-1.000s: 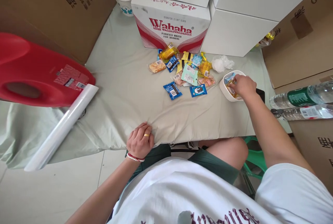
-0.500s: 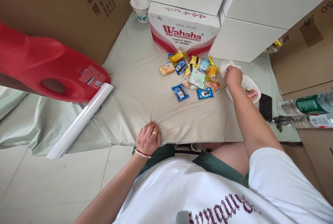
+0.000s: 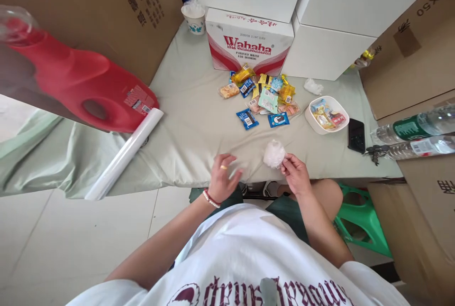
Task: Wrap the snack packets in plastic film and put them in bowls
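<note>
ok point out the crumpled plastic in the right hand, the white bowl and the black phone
Crumpled plastic (image 3: 273, 154), head view: middle of the bunched film.
White bowl (image 3: 314, 122), head view: near-left outer wall.
Black phone (image 3: 356, 135), head view: middle of its dark upper face.

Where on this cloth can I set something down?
Bare cloth lies between the red jug and the snack packets, and a narrower strip between those packets and the left hand. It's crowded before the Wahaha box and at right, where white bowl, phone and bottles sit close.
</note>
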A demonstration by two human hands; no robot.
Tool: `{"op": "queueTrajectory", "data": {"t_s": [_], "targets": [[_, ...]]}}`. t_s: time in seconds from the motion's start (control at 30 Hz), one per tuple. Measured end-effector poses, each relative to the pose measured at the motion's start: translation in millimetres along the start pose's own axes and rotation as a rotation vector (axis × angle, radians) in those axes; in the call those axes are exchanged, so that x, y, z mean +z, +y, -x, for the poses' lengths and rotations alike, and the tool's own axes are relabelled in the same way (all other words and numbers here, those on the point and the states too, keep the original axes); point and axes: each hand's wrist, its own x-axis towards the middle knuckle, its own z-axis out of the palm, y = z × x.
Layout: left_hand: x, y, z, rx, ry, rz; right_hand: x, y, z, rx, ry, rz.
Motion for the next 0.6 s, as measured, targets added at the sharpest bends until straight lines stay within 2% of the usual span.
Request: {"op": "queueTrajectory", "data": {"t_s": [0.1,0.17,0.23,0.3,0.43,0.53,0.6], "targets": [[27.8,36,-16,0.007,-0.191,0.288,7,-1,17,-0.026,-0.106,0.158],[42.6,50,-29,-0.032,-0.295,0.437,9,-7,23,-0.03,-0.166,0.262],[48.3,54,-38,-0.123,-0.371,0.587,8,-14,27,-0.033,-0.17,0.316],[44.4,48,-42,-0.262,-0.402,0.714,5,-20,29,-0.04,-0.13,0.31],[20.8,26,-44,-0.497,-0.361,0.858,-6,-26,29,-0.039,-0.029,0.201],[5.3,20,-51,-0.579,-0.225,0.924,-16,-25,26,-0.026,0.062,0.05],[2.8,24,-66,-0.587,-0.164,0.981,-22,-25,23,-0.006,0.109,-0.046]]}}
